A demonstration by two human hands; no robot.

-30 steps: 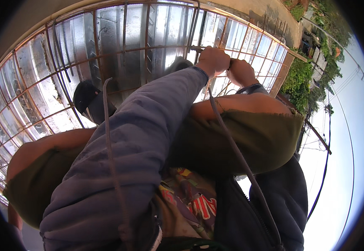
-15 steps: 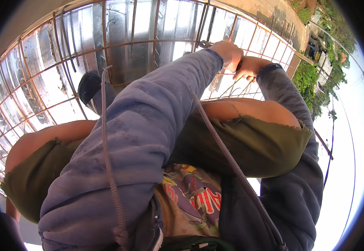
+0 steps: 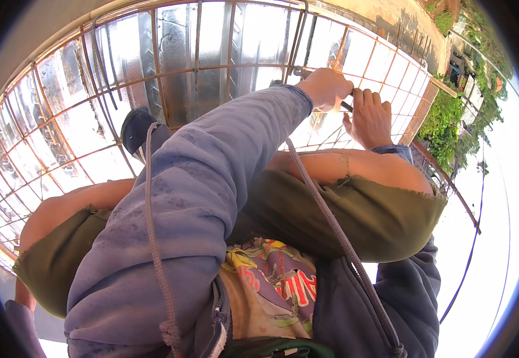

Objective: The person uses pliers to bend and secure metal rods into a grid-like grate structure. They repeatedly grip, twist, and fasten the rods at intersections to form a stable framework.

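Firmly, the left hand (image 3: 326,89) is gripping a dark-handled tool (image 3: 346,107)

Nearest, bent knees (image 3: 402,173) are jutting out. Beyond, the right hand (image 3: 371,122) is hovering beside the handle, thumb and fingers apart, contact unclear. The tool's head is showing against rusty bars (image 3: 197,68); metal sheets (image 3: 176,98) are gleaming behind.

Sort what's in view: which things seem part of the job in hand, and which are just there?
Probably the job: tool, in the left hand; right hand, close by; rods; perhaps metal sheets beneath.

Just there: drawstring; shoe; greenery.
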